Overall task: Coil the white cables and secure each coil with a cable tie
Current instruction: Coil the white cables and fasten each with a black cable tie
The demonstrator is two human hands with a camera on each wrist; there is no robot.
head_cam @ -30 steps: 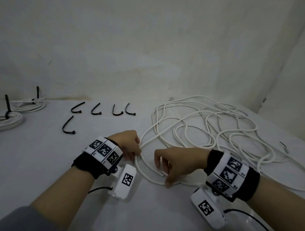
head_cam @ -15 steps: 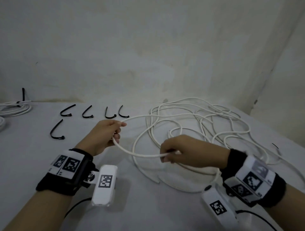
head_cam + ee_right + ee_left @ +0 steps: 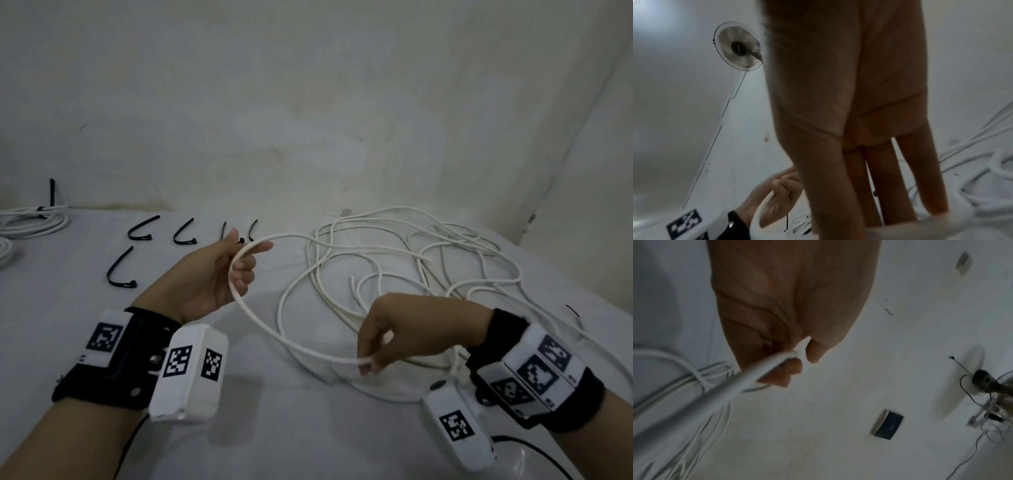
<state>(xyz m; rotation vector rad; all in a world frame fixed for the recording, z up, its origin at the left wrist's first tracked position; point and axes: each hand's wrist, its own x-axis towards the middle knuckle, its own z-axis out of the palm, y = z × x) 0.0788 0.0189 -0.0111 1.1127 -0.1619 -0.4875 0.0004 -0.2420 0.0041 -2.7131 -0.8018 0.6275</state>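
The left hand (image 3: 209,274) pinched the white cable (image 3: 274,332) near its end, the right hand (image 3: 404,329) pinched further along, the arc lifted above the table (image 3: 308,428); it looked light, springy, best gripped at each loop's crossing

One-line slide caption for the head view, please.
Left hand and right hand lift a curved span of white cable above the tangle.

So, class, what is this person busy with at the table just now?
A person is starting to coil a loose white cable. The left hand holds one part of it raised, the right hand pinches the cable lower down, and a curve hangs between them. The rest lies tangled on the table. Loose black cable ties wait at the left, beside finished coils already tied.
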